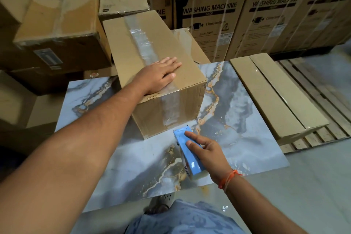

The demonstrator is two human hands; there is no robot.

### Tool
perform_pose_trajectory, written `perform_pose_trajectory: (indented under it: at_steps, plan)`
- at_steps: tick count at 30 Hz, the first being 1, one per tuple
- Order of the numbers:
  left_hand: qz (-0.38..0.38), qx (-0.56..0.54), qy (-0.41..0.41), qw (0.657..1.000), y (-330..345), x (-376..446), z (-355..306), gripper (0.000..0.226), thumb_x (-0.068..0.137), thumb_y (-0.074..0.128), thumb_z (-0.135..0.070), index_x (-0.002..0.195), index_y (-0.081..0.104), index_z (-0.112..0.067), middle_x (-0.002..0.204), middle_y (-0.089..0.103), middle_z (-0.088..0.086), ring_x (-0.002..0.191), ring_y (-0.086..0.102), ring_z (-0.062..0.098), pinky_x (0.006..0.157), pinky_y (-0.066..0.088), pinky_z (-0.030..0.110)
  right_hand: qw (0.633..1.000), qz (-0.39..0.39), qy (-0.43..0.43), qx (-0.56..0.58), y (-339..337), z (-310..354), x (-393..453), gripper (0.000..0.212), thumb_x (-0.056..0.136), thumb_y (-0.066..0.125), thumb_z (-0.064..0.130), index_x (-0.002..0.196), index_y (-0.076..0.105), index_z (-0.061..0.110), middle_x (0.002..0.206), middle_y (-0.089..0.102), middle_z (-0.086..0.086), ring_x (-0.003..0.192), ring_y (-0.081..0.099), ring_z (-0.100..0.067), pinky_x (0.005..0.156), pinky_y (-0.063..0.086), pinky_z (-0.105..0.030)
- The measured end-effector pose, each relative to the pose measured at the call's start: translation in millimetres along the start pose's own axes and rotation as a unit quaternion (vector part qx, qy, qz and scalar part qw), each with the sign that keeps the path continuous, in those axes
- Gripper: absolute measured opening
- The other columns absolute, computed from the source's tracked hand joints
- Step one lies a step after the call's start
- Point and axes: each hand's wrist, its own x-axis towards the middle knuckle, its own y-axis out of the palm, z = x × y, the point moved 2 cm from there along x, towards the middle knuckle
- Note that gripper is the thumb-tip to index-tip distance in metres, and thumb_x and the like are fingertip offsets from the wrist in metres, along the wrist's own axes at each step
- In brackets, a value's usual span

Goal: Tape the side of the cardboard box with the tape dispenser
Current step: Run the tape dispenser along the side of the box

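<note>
A brown cardboard box (152, 112) stands on a marble-patterned slab (237, 119). A strip of clear tape (141, 43) runs along its top and down its near side. My left hand (161, 76) lies flat with spread fingers on the box top, near the front edge and over the tape. My right hand (207, 150) grips a blue tape dispenser (188, 152), held just below and in front of the box's near side, by its lower right corner. Whether tape still links the dispenser to the box is unclear.
A long flat carton (275, 93) lies to the right on a wooden pallet (319, 91). Taped cartons (57, 28) stand at the left and behind the box. Large washing machine cartons (266, 11) line the back. My shoe (161, 203) shows at the slab's near edge.
</note>
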Motion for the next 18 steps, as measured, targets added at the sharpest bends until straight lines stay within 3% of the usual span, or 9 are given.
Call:
perform_pose_trajectory:
  at_steps: [3,6,9,11,18]
  plan:
    - [-0.003,0.0,0.004,1.0,1,0,2,0.06,0.1,0.028,-0.046,0.16,0.027,-0.036,0.17,0.021,-0.006,0.158,0.016,0.018,0.125,0.024,0.047,1.0,-0.007,0.013,-0.002,5,9,9,0.031,0.092,0.067,0.015,0.122,0.071,0.021,0.116,0.071,0.002,0.102,0.07,-0.018,0.091,0.059,-0.035]
    - [-0.006,-0.007,0.005,1.0,2,1,3,0.061,0.099,0.026,-0.049,0.159,0.027,-0.038,0.17,0.021,-0.006,0.158,0.016,0.017,0.126,0.024,0.048,0.999,-0.011,0.037,0.031,8,17,13,0.031,0.092,0.066,0.011,0.123,0.069,0.014,0.113,0.072,-0.005,0.089,0.07,-0.021,0.076,0.061,-0.028]
    - [-0.014,-0.012,0.006,1.0,3,2,5,0.058,0.102,0.03,-0.045,0.159,0.028,-0.038,0.17,0.021,-0.007,0.158,0.015,0.016,0.126,0.022,0.047,0.997,-0.014,0.057,0.058,7,20,14,0.031,0.091,0.066,0.009,0.122,0.07,0.011,0.116,0.073,-0.009,0.084,0.069,-0.021,0.074,0.061,-0.03]
    - [-0.019,-0.012,0.01,1.0,4,2,6,0.057,0.103,0.032,-0.043,0.159,0.028,-0.038,0.17,0.021,-0.007,0.158,0.015,0.015,0.126,0.021,0.046,0.995,-0.015,0.067,0.07,6,21,15,0.031,0.091,0.066,0.009,0.122,0.069,0.009,0.115,0.073,-0.01,0.078,0.069,-0.018,0.064,0.059,-0.024]
    - [-0.031,-0.012,0.018,0.999,4,3,5,0.054,0.107,0.036,-0.036,0.16,0.028,-0.035,0.171,0.02,-0.004,0.159,0.014,0.017,0.127,0.017,0.042,0.996,-0.014,0.081,0.026,9,32,23,0.029,0.09,0.067,0.006,0.119,0.07,0.006,0.102,0.073,-0.019,0.058,0.069,-0.016,0.05,0.056,-0.023]
